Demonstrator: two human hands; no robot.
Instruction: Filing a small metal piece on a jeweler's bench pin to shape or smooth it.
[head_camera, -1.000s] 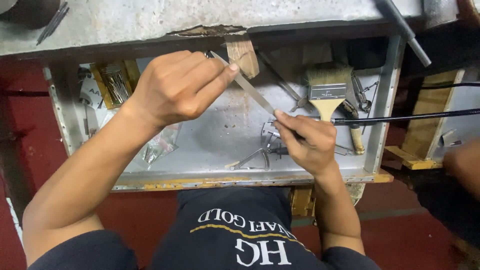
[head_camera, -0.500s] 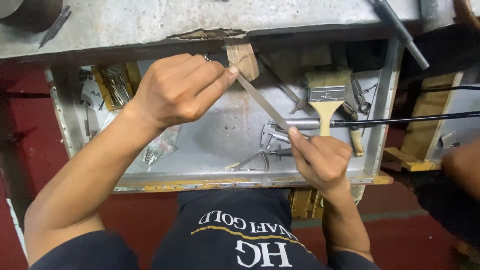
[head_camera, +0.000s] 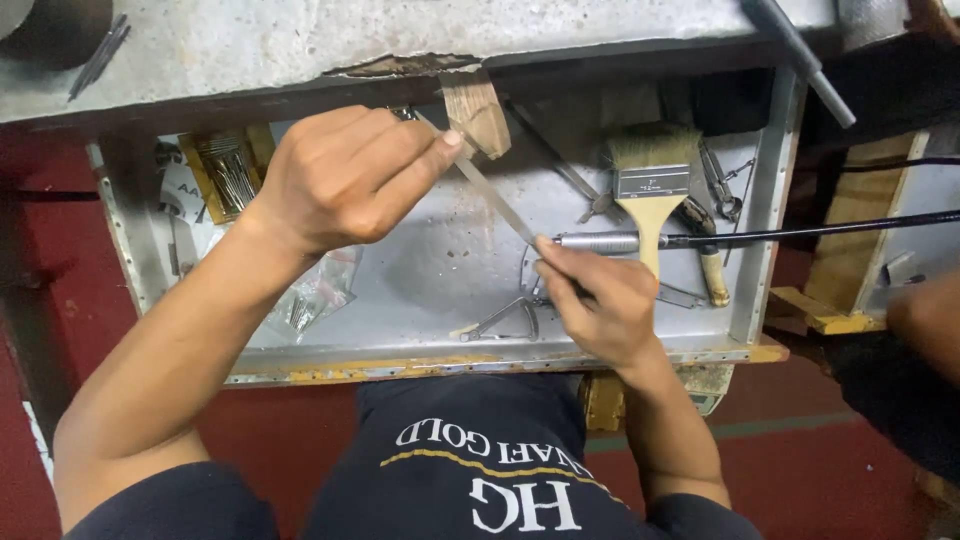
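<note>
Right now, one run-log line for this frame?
left hand: holds far end of thin flat metal file | right hand: grips near end | wooden peg: beside file | pale-bristle paintbrush: in open metal drawer

Both forearms reach forward, bare to the elbows. The left hand (head_camera: 340, 180) is raised, knuckles up, its grip pinched between forefinger and thumb. The right hand (head_camera: 600, 300) sits lower and nearer the body, fingers curled shut, wrist bent.
</note>
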